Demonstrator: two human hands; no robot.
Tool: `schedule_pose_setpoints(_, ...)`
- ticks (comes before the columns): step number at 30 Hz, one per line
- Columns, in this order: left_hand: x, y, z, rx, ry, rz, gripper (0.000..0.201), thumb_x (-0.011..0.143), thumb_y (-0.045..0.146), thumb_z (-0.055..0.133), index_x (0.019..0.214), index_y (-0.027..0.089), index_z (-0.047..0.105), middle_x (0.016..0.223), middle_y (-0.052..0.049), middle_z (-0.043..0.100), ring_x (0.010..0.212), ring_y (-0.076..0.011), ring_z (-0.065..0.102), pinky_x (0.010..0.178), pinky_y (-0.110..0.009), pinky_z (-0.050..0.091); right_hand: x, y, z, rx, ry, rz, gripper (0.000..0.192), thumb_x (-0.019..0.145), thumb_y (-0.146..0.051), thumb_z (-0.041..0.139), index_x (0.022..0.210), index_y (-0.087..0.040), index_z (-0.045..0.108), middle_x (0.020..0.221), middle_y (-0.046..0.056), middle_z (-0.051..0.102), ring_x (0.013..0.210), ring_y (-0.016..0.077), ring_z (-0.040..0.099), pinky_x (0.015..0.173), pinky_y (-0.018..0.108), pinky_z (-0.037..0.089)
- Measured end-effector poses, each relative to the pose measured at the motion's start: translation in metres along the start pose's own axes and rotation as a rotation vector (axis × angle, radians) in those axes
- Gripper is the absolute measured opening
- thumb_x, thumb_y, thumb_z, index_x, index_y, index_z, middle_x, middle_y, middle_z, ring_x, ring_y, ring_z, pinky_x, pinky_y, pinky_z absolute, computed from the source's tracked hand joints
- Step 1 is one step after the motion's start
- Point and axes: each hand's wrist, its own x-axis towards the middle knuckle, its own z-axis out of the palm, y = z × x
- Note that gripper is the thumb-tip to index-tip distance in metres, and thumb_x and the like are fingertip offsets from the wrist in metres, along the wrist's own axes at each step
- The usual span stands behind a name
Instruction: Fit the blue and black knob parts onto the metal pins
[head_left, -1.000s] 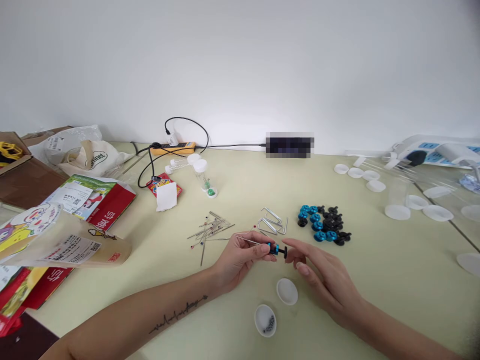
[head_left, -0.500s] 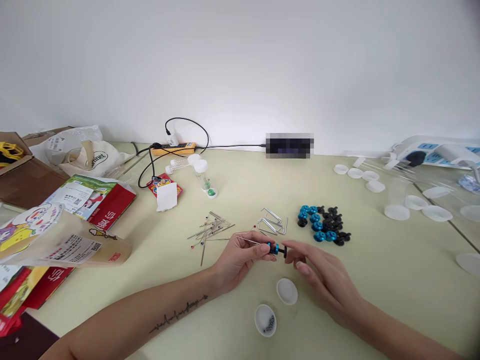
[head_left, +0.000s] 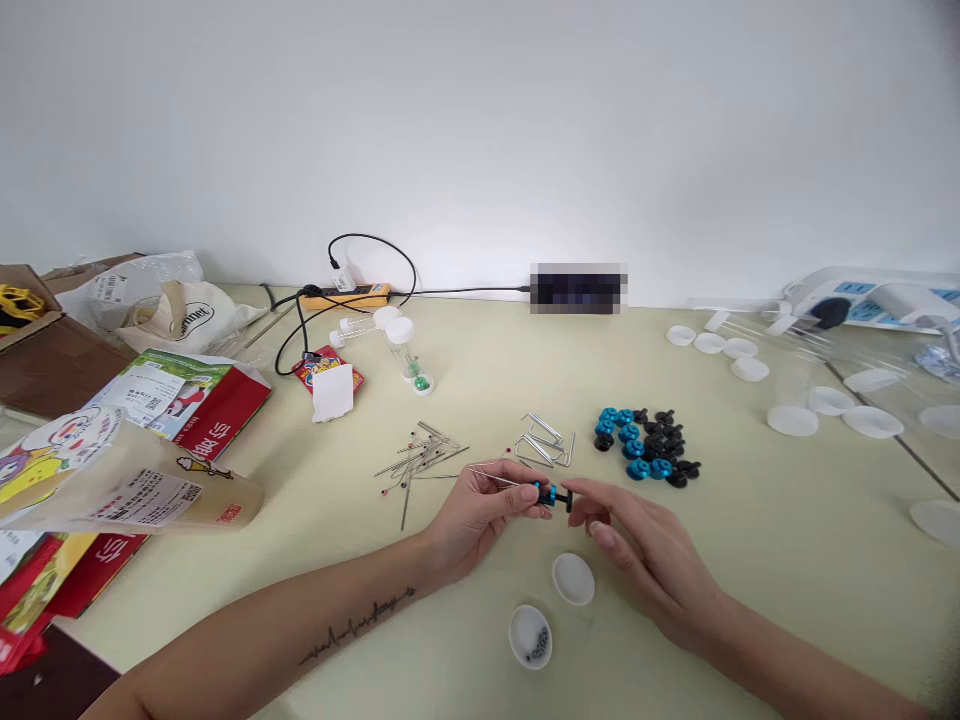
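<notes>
My left hand point(head_left: 480, 512) pinches a thin metal pin point(head_left: 496, 477) that carries a blue and a black bead-like part point(head_left: 553, 495) at its end. The fingertips of my right hand point(head_left: 637, 545) touch the black part on the pin's tip. Just below the hands sit two small white caps: one empty cap point(head_left: 574, 579) and one cap with tiny dark pieces point(head_left: 531, 636). A heap of blue and black parts point(head_left: 646, 445) lies behind my right hand.
Loose pins point(head_left: 420, 458) and bent metal wires point(head_left: 546, 441) lie behind my left hand. Clear tubes point(head_left: 396, 345), a power strip with cables point(head_left: 346, 293), snack packets point(head_left: 150, 420) and a cardboard box point(head_left: 37, 340) are at the left. White lids point(head_left: 795, 418) are at the right.
Almost nothing has changed. Both hands keep their hold around the pin and beads, with only a very slight shift of the view.
</notes>
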Motion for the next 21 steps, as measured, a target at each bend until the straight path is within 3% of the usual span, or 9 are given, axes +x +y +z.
schedule_pose_setpoints(21,0.0000,0.0001,-0.0007,0.009,0.005,0.001,0.016,0.074,0.016,0.068,0.089,0.011,0.068,0.084,-0.005,0.068,0.070,-0.0091,0.064,0.074,-0.020,0.048,0.0006,0.0009,0.0005,0.017,-0.027,0.041,0.034,0.096,-0.025,0.031,0.129,-0.026,0.039,0.086,0.001,0.061,0.079,0.0134,0.058,0.070,0.026,0.046)
